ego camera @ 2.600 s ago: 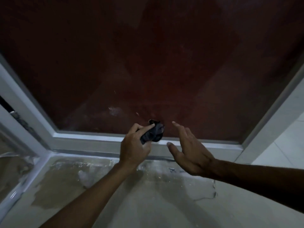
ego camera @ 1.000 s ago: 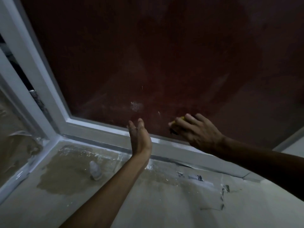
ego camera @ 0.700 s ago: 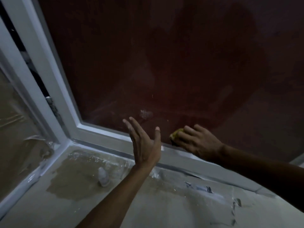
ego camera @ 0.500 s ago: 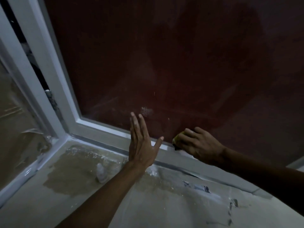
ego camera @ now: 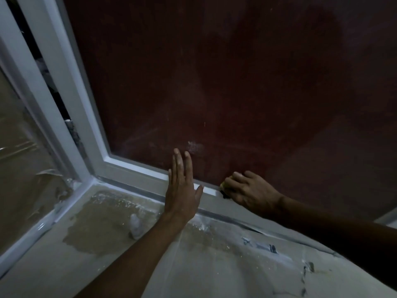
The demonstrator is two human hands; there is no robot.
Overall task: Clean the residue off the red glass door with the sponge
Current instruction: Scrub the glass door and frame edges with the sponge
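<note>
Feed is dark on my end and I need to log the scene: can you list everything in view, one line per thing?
red glass door: 1, dark red, fills the upper frame.
residue patch: 1, whitish smear, low on the glass, just above the left fingertips.
door frame: 1, white, along the glass's left and bottom edges.
side glass panel: 1, clear, far left.
floor: 1, grey, with a brownish patch and white specks.
small bottle-like object: 1, whitish, on the floor near the left forearm; too dim to identify.
sponge: 1, yellow, mostly hidden, at the glass's bottom edge.
left hand: 1, fingers straight, holds nothing.
right hand: 1, grips the sponge.
</note>
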